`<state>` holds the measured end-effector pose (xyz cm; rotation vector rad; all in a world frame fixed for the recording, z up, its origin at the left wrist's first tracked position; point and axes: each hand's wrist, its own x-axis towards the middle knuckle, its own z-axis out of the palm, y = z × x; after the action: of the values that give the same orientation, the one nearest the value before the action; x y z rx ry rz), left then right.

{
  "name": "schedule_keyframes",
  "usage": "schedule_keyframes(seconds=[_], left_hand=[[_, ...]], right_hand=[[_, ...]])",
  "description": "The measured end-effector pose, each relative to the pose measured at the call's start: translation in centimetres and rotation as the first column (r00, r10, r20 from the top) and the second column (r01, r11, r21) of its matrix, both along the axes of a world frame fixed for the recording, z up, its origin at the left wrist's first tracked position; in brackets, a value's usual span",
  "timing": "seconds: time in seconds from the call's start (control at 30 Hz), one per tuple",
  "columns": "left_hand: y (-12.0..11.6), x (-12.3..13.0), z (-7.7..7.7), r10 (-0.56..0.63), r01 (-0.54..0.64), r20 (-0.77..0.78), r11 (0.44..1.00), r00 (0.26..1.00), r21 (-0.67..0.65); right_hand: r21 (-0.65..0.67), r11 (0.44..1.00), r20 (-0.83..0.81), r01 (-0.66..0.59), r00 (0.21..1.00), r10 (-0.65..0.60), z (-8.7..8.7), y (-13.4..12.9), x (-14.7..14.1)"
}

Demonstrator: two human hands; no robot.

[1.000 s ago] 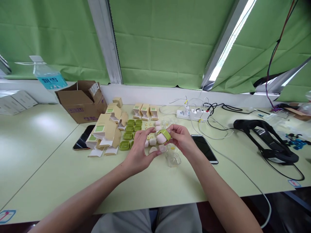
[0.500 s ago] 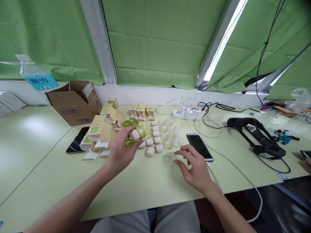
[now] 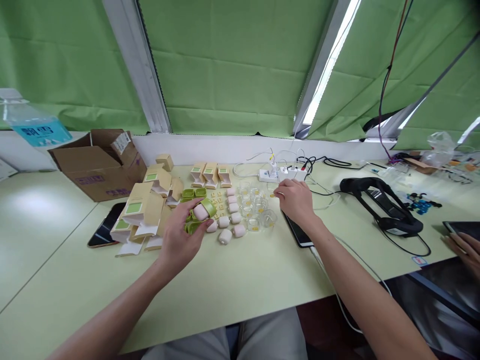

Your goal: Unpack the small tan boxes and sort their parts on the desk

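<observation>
My left hand point(image 3: 182, 237) holds a green case with a pale pink piece point(image 3: 200, 212) in it, between thumb and fingers. It hangs over other green cases point(image 3: 188, 193) on the table. My right hand point(image 3: 298, 200) is above the black phone, its fingertips pinched at the edge of a clear cup point(image 3: 272, 192). More clear cups point(image 3: 253, 223) stand in rows to its left. Pink and white pieces point(image 3: 225, 236) lie between the cups and my left hand, with small yellow bits point(image 3: 216, 202) behind them.
Opened cream boxes point(image 3: 140, 205) and a cardboard box point(image 3: 101, 170) are at the left, near a dark phone point(image 3: 107, 227). A phone point(image 3: 299, 235), power strip point(image 3: 292, 174) and black headset point(image 3: 397, 220) are at the right. Another person's hand point(image 3: 467, 250) is at the far right.
My right hand has moved away from me, from the near clear cup to the back right of the cups. That near cup now stands close to the others. My left hand keeps its grip.
</observation>
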<state>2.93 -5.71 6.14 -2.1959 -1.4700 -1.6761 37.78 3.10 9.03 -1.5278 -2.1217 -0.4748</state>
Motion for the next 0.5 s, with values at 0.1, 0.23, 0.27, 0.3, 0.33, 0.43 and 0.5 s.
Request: schedule_keyframes(seconds=[0.1, 0.23, 0.27, 0.3, 0.33, 0.43, 0.5], left_hand=[[0.0, -0.1, -0.2, -0.004, 0.005, -0.049, 0.999, 0.999, 0.036], [-0.1, -0.2, -0.1, 0.003, 0.002, -0.080, 0.998, 0.997, 0.060], [-0.1, -0.2, 0.0, 0.005, 0.000, -0.080, 0.998, 0.997, 0.069], [-0.2, -0.1, 0.1, 0.006, 0.000, -0.079, 0.997, 0.997, 0.076], [-0.2, -0.1, 0.2, 0.007, 0.000, -0.078, 0.996, 0.997, 0.084], [-0.3, 0.0, 0.4, 0.005, 0.002, -0.080, 0.996, 0.997, 0.092], [-0.3, 0.0, 0.4, 0.001, 0.006, -0.081, 0.996, 0.997, 0.090]], right_hand=[[0.016, 0.997, 0.190, 0.074, 0.979, -0.076, -0.3, 4.3, -0.5], [0.043, 0.992, 0.235, 0.116, 0.964, -0.123, -1.3, 6.7, -1.1], [0.047, 0.992, 0.248, 0.119, 0.960, -0.127, -1.6, 6.9, -1.2], [0.048, 0.992, 0.261, 0.118, 0.957, -0.127, -1.9, 6.9, -1.2], [0.049, 0.992, 0.274, 0.116, 0.954, -0.125, -2.2, 6.9, -1.2], [0.046, 0.993, 0.306, 0.108, 0.945, -0.117, -2.9, 6.6, -1.2], [0.046, 0.994, 0.320, 0.103, 0.941, -0.113, -3.2, 6.4, -1.1]])
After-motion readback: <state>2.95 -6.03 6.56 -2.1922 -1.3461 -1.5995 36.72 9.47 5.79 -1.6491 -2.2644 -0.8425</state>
